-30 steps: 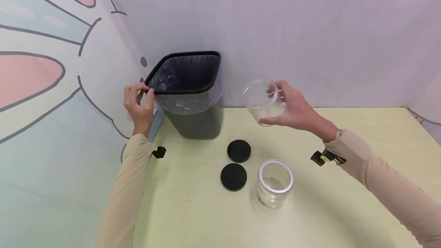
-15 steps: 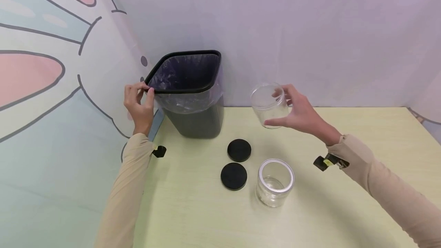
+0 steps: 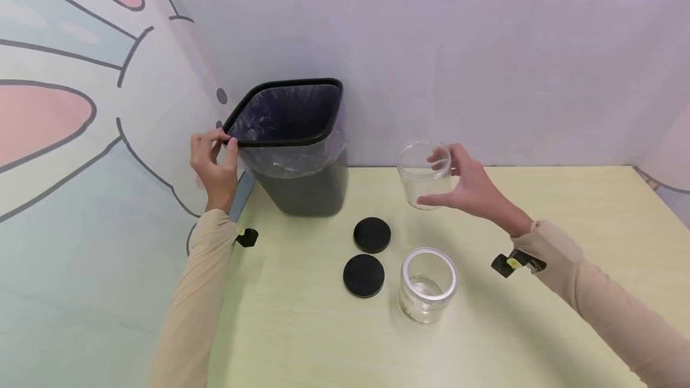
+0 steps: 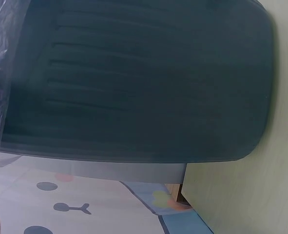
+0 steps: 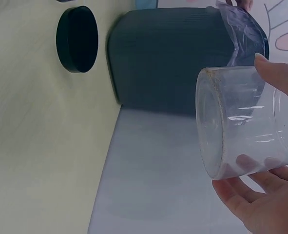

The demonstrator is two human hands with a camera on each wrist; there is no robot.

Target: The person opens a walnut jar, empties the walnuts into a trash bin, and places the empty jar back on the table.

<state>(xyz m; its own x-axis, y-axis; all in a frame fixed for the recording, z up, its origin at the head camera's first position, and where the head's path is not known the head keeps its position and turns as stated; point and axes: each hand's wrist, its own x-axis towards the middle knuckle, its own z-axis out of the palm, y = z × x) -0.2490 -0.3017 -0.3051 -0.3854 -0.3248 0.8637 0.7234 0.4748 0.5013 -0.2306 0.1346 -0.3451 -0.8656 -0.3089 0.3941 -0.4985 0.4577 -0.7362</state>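
Note:
My right hand (image 3: 471, 187) grips a clear plastic jar (image 3: 426, 175) without a lid, holding it upright above the table's back edge. In the right wrist view the jar (image 5: 248, 122) looks see-through, with thumb and fingers on opposite sides. At the left, my left hand (image 3: 215, 163) pinches the near left corner of the black rim of a dark trash bin (image 3: 304, 187). A clear liner bag (image 3: 293, 161) hangs folded over that rim. The left wrist view mostly shows the bin's side wall (image 4: 148, 87), with only a sliver of the hand.
On the pale table (image 3: 302, 340) lie two round black lids (image 3: 372, 235), one nearer than the other. To their right stands a second clear jar (image 3: 426, 301) with a silvery ring on top. A wall with a cartoon print (image 3: 81, 208) borders the left side.
My right hand has moved the jar right and down, away from the bin, and the jar is now more upright. The left hand stays on the bin's rim.

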